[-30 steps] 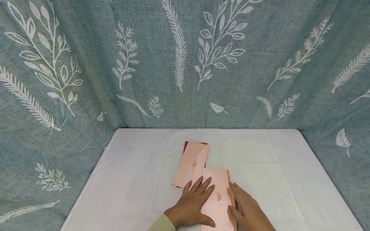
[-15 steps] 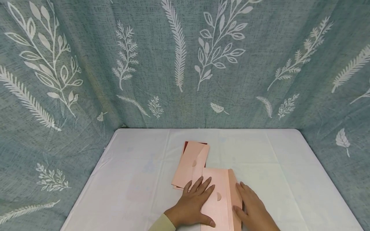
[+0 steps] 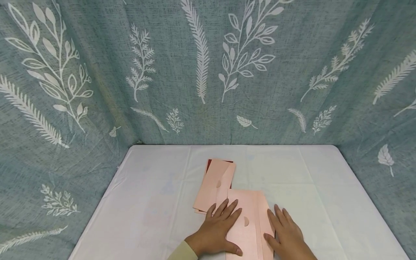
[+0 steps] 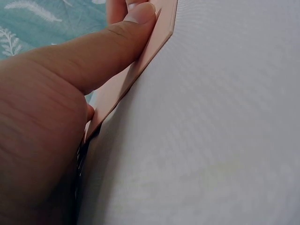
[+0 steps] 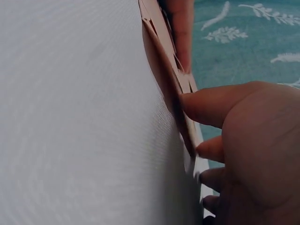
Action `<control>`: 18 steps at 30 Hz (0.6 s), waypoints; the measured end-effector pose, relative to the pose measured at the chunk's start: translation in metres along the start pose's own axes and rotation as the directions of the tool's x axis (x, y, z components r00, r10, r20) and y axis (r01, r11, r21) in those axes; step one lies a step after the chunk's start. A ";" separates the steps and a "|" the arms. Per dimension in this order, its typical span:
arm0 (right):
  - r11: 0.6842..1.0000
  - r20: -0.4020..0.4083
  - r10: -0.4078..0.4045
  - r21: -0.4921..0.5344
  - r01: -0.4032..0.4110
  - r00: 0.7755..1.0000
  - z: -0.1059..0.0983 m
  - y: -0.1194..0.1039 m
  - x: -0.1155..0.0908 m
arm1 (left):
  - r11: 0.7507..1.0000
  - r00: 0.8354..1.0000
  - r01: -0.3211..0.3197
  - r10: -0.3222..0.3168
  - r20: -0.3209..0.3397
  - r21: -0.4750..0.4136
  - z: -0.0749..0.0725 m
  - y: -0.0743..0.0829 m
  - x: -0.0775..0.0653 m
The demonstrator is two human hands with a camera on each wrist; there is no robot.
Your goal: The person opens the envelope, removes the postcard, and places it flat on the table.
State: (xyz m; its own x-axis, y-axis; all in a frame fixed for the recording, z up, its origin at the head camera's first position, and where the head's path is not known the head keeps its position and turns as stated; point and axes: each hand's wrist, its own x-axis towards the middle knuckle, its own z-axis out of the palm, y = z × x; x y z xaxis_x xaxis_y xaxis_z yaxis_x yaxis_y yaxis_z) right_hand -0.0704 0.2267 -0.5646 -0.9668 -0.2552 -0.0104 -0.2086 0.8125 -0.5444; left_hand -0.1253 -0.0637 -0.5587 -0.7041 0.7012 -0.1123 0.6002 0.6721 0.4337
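A pink envelope (image 3: 234,213) lies on the white cloth (image 3: 156,202), its near end cut off by the bottom of the head view. A half-round mark (image 3: 246,221) shows on its face, and a flap (image 3: 264,213) extends along its right side. The left hand (image 3: 216,231) rests on the envelope's left part, fingers and thumb spread. The right hand (image 3: 287,231) is at the envelope's right side, fingers fairly straight and slightly apart; its forefinger and thumb tips touch the flap.

From above the flap looks nearly flat, but the right wrist view, low and side-on, shows pink paper bowed, with a dark gap beneath its edge. The left wrist view gives the left thumb against pink paper, near a corner; what the fingers there do is mostly hidden.

Just beyond the envelope, to its left, is a stack of pink envelopes (image 3: 211,187), with dark red paper (image 3: 208,166) peeking out. Well beyond the envelope hangs a blue-green curtain (image 3: 169,72) with white leaf prints.
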 end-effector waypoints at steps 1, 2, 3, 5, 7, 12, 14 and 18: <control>1.000 -0.002 -0.002 0.004 0.002 1.000 0.001 0.000 -0.001 | 1.000 1.000 0.000 0.000 -0.002 0.000 0.000 0.000 0.000; 1.000 0.000 -0.004 0.006 0.004 1.000 0.001 0.000 -0.002 | 1.000 1.000 0.000 0.000 -0.003 0.002 0.001 0.000 0.000; 1.000 0.002 -0.003 0.009 0.003 1.000 0.001 -0.001 -0.002 | 1.000 1.000 0.000 0.000 -0.006 0.005 0.001 0.000 0.000; 1.000 0.001 -0.003 0.018 0.003 1.000 0.001 -0.001 -0.003 | 1.000 1.000 -0.001 0.001 -0.011 0.013 0.001 0.000 0.001; 1.000 0.002 0.004 0.017 -0.004 1.000 0.002 -0.001 -0.004 | 1.000 1.000 -0.001 0.002 -0.016 0.020 0.001 -0.001 0.001; 1.000 0.005 0.010 0.021 -0.010 1.000 0.002 0.000 -0.004 | 1.000 1.000 0.008 -0.008 -0.016 0.012 0.001 0.001 0.003; 1.000 0.006 0.008 0.019 -0.008 1.000 0.002 0.001 -0.004 | 1.000 1.000 0.020 -0.020 -0.015 -0.001 0.001 0.003 0.003; 1.000 0.009 0.005 0.012 -0.006 1.000 0.002 0.002 -0.004 | 0.998 0.998 0.066 -0.067 -0.019 -0.022 0.005 0.012 0.006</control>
State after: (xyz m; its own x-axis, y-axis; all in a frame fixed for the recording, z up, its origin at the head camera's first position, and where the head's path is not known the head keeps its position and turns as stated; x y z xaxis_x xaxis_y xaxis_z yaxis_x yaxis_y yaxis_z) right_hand -0.0668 0.2281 -0.5672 -0.9666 -0.2554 -0.0210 -0.2014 0.8076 -0.5543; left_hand -0.1201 -0.0506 -0.5591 -0.7497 0.6501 -0.1240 0.5435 0.7117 0.4452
